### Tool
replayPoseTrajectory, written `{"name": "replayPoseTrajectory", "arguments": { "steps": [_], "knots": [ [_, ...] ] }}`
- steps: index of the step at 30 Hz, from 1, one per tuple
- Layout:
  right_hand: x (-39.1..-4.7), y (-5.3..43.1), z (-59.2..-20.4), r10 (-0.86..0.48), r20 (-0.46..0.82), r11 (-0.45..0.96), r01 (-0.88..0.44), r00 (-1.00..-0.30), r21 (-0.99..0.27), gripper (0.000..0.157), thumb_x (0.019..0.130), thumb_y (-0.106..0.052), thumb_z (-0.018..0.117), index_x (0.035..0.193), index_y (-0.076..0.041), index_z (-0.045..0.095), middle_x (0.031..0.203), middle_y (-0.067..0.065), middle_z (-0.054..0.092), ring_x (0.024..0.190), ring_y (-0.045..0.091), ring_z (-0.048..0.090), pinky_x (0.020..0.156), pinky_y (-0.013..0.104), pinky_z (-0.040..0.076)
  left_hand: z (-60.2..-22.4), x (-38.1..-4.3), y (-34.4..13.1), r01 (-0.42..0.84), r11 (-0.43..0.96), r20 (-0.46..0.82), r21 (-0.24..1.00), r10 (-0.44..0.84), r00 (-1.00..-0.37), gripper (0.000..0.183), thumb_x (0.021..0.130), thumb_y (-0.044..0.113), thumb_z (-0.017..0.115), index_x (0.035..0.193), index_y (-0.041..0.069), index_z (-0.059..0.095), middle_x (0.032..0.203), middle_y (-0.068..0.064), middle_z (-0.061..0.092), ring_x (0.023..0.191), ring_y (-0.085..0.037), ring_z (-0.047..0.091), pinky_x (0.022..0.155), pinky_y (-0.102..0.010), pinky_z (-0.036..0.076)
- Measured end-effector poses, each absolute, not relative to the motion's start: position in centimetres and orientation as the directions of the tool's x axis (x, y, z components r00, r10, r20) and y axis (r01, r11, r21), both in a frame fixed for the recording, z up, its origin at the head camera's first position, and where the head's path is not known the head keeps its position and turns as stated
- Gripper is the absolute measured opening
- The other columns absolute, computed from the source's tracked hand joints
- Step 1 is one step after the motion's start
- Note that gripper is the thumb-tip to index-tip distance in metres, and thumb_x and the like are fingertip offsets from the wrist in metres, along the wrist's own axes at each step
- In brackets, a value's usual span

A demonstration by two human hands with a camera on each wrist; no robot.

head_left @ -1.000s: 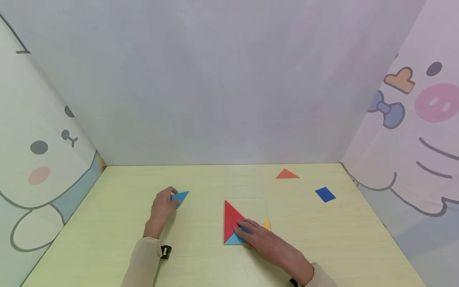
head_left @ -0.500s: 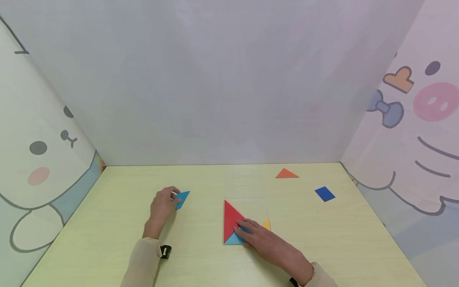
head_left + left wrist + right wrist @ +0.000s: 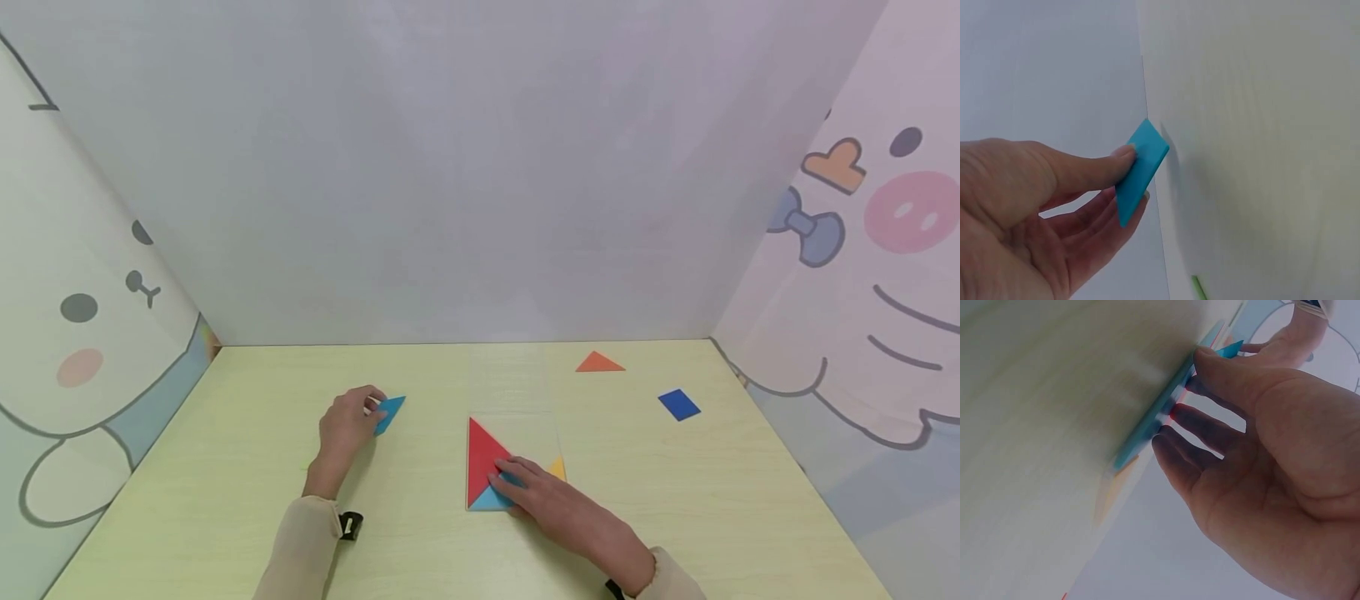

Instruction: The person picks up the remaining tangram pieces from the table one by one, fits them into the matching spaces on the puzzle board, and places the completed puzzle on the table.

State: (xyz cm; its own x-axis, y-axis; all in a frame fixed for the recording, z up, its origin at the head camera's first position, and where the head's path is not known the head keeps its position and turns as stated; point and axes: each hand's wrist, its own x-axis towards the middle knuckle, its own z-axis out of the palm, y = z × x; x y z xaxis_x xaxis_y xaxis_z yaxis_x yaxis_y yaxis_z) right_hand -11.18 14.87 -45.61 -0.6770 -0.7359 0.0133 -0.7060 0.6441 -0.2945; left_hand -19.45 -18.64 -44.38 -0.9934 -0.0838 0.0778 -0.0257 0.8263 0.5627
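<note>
My left hand [image 3: 345, 425] pinches a light-blue parallelogram tangram piece [image 3: 390, 415] between thumb and fingers, tilted above the table. In the left wrist view the piece [image 3: 1141, 172] stands on a slant, its flat face against the thumb. My right hand [image 3: 555, 504] rests with relaxed fingers on flat pieces in a clear rectangular tray [image 3: 534, 429]. Under its fingertips lie a big red triangle [image 3: 480, 458] and a light-blue triangle [image 3: 489, 500], partly covered. A yellow piece [image 3: 558, 468] shows beyond the knuckles, mostly hidden by the hand.
An orange triangle [image 3: 600, 362] lies toward the table's back edge, right of the tray. Further right is a dark blue square [image 3: 679, 405]. A thin green strip [image 3: 1199, 287] appears low in the left wrist view. Cartoon-printed walls border the table [image 3: 420, 550].
My left hand has shifted slightly to the right with the light-blue parallelogram, turning it a little. The right hand and the pieces under it have stayed put.
</note>
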Motion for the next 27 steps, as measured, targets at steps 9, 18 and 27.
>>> {"name": "replayPoseTrajectory", "arguments": {
  "steps": [9, 18, 27],
  "knots": [
    [-11.3, 14.8, -45.7, -0.742, 0.032, 0.636, -0.719, -0.669, -0.281, 0.049, 0.102, -0.015, 0.064, 0.150, -0.010, 0.054, 0.151, 0.013, 0.050, 0.140, 0.034, 0.045, 0.099, 0.036, 0.055, -44.2, -19.6, -17.3, 0.032, 0.824, 0.119, 0.565, -0.043, -0.992, 0.016, 0.090, 0.008, 0.078, 0.106, 0.009, 0.076, 0.090, -0.002, 0.072, 0.082, -0.023, 0.069, 0.059, -0.034, 0.048],
    [-11.3, 14.8, -45.4, -0.733, 0.000, 0.649, -0.700, -0.680, -0.299, 0.051, 0.102, -0.016, 0.065, 0.151, -0.011, 0.053, 0.152, 0.012, 0.049, 0.140, 0.033, 0.045, 0.098, 0.035, 0.055, -43.9, -19.8, -16.0, 0.063, 0.814, 0.139, 0.578, -0.022, -0.990, 0.016, 0.091, 0.007, 0.078, 0.106, 0.011, 0.076, 0.091, -0.002, 0.072, 0.081, -0.022, 0.069, 0.061, -0.036, 0.049],
    [-11.4, 14.8, -45.5, -0.732, -0.001, 0.649, -0.697, -0.681, -0.305, 0.050, 0.102, -0.017, 0.066, 0.150, -0.012, 0.054, 0.152, 0.012, 0.049, 0.140, 0.033, 0.045, 0.098, 0.035, 0.055, -43.9, -20.0, -14.3, 0.094, 0.805, 0.155, 0.586, 0.003, -0.988, 0.015, 0.091, 0.007, 0.078, 0.105, 0.013, 0.077, 0.089, 0.000, 0.071, 0.078, -0.019, 0.067, 0.060, -0.033, 0.048]
  ]
}}
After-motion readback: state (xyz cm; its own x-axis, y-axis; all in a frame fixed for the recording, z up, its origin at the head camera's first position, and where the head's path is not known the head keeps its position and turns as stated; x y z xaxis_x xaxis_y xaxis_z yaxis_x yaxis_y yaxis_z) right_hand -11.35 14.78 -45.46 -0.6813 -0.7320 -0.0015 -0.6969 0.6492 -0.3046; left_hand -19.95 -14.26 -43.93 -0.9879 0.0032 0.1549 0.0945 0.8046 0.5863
